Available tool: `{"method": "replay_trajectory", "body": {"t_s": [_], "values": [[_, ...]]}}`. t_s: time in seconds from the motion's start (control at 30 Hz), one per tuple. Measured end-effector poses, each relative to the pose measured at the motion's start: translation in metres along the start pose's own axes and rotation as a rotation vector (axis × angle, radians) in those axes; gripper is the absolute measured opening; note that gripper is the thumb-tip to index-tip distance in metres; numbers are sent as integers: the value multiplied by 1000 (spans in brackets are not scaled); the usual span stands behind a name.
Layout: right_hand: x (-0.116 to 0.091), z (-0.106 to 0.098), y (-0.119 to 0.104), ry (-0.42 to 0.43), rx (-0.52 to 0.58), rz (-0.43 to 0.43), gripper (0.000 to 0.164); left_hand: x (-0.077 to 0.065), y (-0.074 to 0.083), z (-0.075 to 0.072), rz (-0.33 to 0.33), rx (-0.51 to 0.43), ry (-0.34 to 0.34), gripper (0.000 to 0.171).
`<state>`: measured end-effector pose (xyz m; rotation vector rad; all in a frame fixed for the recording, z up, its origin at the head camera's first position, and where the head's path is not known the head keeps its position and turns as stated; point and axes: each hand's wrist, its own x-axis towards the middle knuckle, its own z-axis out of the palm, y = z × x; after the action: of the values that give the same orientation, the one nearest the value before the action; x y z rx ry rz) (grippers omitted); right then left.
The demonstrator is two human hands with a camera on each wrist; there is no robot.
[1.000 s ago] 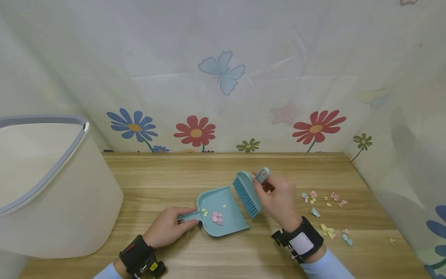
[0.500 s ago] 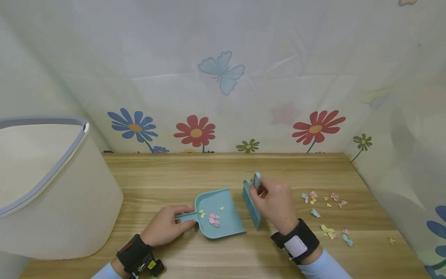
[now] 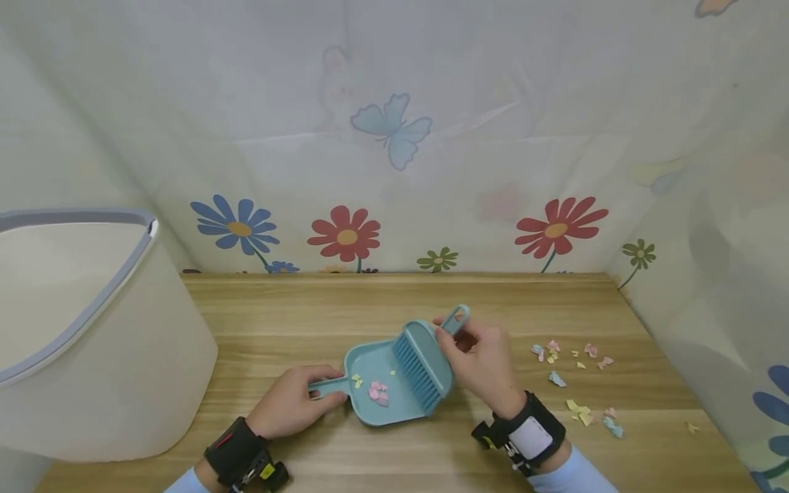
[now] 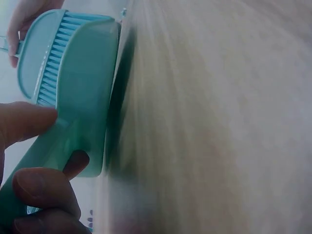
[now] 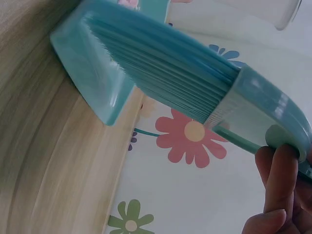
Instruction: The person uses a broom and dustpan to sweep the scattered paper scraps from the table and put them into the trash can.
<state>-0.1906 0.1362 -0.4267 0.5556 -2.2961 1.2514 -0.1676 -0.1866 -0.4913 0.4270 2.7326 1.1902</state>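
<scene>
My left hand [image 3: 297,402] grips the handle of a teal dustpan [image 3: 370,356], thumb on one side and fingers curled under it in the left wrist view. Pink paper scraps [image 3: 379,393] and a few yellow bits [image 3: 357,381] lie in the pan. With my right hand [image 3: 483,363] I hold a small teal hand brush [image 3: 431,352] near the base of its looped handle. The brush is tilted, its bristles [image 5: 161,68] over the pan's open front edge. In the right wrist view the bristles point toward the pan, whose front lip shows beyond them.
Several pink, yellow and blue paper scraps [image 3: 579,411] are scattered over the right part of the wooden table [image 3: 296,308]. A large white bin [image 3: 148,356] with a grey-blue rim stands at the left. A flower-printed curtain [image 3: 394,226] lines the back and right sides.
The brush first shifted to just right of the pan and turned, then moved left and tilted over its front edge. The dustpan slid slightly left. The scraps on the table stayed put.
</scene>
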Motion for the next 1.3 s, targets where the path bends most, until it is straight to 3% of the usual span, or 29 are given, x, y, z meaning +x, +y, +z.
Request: {"method": "replay_trajectory", "body": {"t_s": [0.2, 0.33, 0.57, 0.63, 0.93, 1.13, 1.3], "values": [[-5, -14, 2, 26, 7, 28, 13, -6, 5, -5, -14, 26, 0, 34], [-12, -30, 8, 51, 3, 59, 13, -12, 14, -14, -35, 35, 34, 38], [-31, -62, 24, 61, 3, 171, 13, -25, 37, -44, -22, -63, 111, 45], [-38, -70, 29, 57, -2, 198, 13, -31, 43, -54, 2, -51, 147, 44], [-63, -93, 43, 99, -50, 222, 13, -64, 72, -99, 101, 171, 392, 33], [-78, -105, 54, 122, -89, 279, 13, -88, 90, -126, 195, 294, 625, 38], [-86, -112, 59, 141, -147, 344, 10, -108, 108, -148, 211, 332, 811, 43]]}}
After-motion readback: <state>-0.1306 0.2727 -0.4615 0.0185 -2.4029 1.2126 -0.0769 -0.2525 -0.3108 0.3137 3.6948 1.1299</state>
